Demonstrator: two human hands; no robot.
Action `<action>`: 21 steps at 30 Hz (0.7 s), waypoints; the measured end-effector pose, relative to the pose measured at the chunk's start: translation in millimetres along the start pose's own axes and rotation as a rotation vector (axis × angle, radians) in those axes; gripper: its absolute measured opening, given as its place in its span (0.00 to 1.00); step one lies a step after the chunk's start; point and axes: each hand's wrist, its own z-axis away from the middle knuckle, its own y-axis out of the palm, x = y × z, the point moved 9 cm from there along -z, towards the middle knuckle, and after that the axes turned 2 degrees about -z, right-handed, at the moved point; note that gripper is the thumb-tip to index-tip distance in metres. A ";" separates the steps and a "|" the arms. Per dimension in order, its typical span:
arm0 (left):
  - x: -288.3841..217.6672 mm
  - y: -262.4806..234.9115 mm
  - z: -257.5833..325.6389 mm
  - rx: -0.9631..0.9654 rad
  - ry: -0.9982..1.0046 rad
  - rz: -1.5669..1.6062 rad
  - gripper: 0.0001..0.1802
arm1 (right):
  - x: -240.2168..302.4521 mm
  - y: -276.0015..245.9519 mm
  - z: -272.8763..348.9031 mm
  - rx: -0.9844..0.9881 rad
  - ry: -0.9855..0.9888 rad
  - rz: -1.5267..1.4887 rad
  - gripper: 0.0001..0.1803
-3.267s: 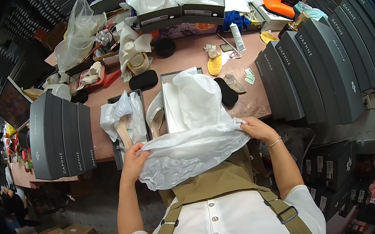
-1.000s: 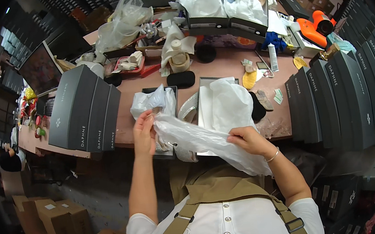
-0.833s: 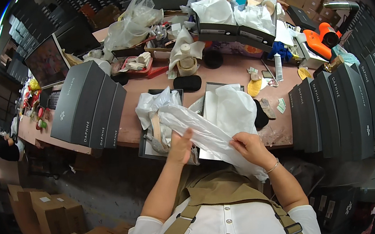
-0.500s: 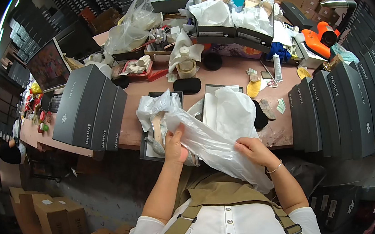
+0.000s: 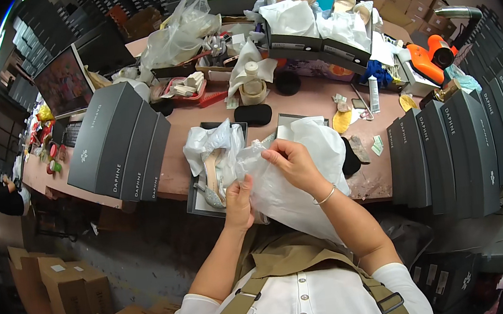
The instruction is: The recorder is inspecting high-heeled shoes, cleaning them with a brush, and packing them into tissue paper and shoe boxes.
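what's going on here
A person is handling a thin white wrap at a workbench. The right hand pinches its upper edge, while the left hand is at its left side. Just beyond the left hand, a heeled shoe lies in an open grey box amid white wrapping. To the right, behind the wrap, another open box has white paper in it.

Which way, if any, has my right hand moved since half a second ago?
Yes, left and forward: your right hand is now closer to the black oblong case.
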 end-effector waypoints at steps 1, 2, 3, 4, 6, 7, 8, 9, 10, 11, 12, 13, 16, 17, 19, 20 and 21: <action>-9.0 0.1 -0.3 -0.018 0.054 -0.028 0.19 | 2.1 3.0 1.2 0.037 -0.016 0.051 0.11; -19.7 2.0 -0.4 -0.034 0.107 -0.057 0.20 | 6.4 5.6 4.1 0.072 -0.031 0.101 0.11; -34.8 8.5 1.5 -0.053 0.157 -0.088 0.21 | 8.1 9.4 7.9 0.108 -0.044 0.148 0.11; -51.0 16.5 1.6 -0.044 0.180 -0.114 0.19 | 9.9 14.6 11.0 0.148 -0.074 0.124 0.10; -46.8 -10.6 -14.7 0.015 0.143 -0.341 0.17 | 14.4 27.5 14.8 0.236 -0.140 0.071 0.10; -47.0 -13.8 -21.1 0.049 0.130 -0.455 0.16 | 7.1 26.6 14.0 0.251 -0.068 0.043 0.10; -55.3 -17.7 -21.2 -0.003 0.227 -0.380 0.12 | -1.0 23.1 14.5 0.264 0.004 0.015 0.10; -64.8 -13.9 -17.8 -0.031 0.306 -0.494 0.12 | -10.9 19.9 16.3 0.267 0.082 -0.016 0.11; -74.3 -8.5 -12.9 -0.058 0.384 -0.607 0.12 | -13.6 15.8 14.4 0.222 0.059 -0.026 0.11; -81.1 -4.2 -9.1 -0.081 0.463 -0.720 0.11 | -17.3 11.9 11.4 0.175 0.036 -0.036 0.11; -73.3 -8.4 -12.1 -0.061 0.447 -0.609 0.15 | -17.2 6.0 12.0 0.123 0.020 -0.042 0.12; -61.9 -12.7 -17.0 -0.003 0.329 -0.486 0.17 | -20.1 7.1 12.7 0.157 0.060 -0.028 0.12; -46.1 -14.3 -20.6 0.201 0.095 -0.456 0.23 | -20.2 9.9 15.6 0.288 0.183 0.026 0.12; -42.2 -18.4 -19.5 0.216 0.055 -0.507 0.18 | -18.7 9.6 16.6 0.323 0.126 0.004 0.12; -44.2 -27.3 -22.7 0.174 0.016 -0.490 0.12 | -17.6 6.6 27.7 0.388 0.012 -0.039 0.14; -51.4 -23.8 -23.9 0.136 0.063 -0.465 0.11 | -9.7 -3.4 40.2 0.388 -0.072 -0.013 0.19; -61.7 -17.4 -26.4 0.100 0.118 -0.441 0.09 | -19.3 -13.5 54.9 0.419 0.006 0.066 0.21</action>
